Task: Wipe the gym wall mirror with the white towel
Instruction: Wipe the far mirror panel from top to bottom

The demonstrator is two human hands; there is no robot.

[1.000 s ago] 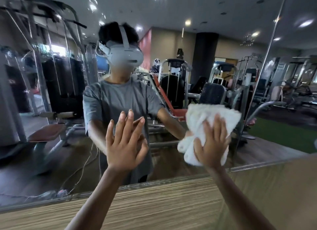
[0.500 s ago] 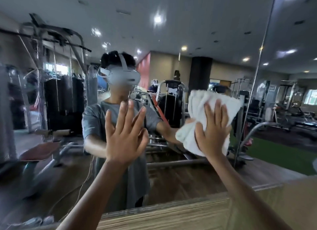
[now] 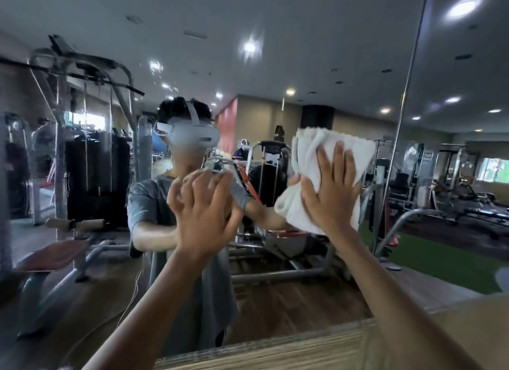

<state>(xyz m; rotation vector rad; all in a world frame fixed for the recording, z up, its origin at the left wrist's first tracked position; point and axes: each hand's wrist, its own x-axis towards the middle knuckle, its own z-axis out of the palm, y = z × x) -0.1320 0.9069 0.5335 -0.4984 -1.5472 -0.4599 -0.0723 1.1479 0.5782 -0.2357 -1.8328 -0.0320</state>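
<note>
The gym wall mirror (image 3: pixel 275 52) fills the view and reflects a person in a grey shirt and the gym machines. A bunched white towel (image 3: pixel 305 149) lies flat against the glass right of centre. My right hand (image 3: pixel 330 193) presses it to the mirror with straight, spread fingers. My left hand (image 3: pixel 203 212) is raised at the centre, palm toward the glass, its fingers slightly bent and blurred; it holds nothing.
A vertical seam (image 3: pixel 405 116) splits the mirror panels on the right. A wood-grain wall panel (image 3: pixel 303 350) runs below the mirror's lower edge. Streaks and droplets mark the glass on the left (image 3: pixel 82 127).
My right hand has slid the towel upward on the mirror, and my view has tilted up with it. My left hand's fingers have gone from straight to slightly bent.
</note>
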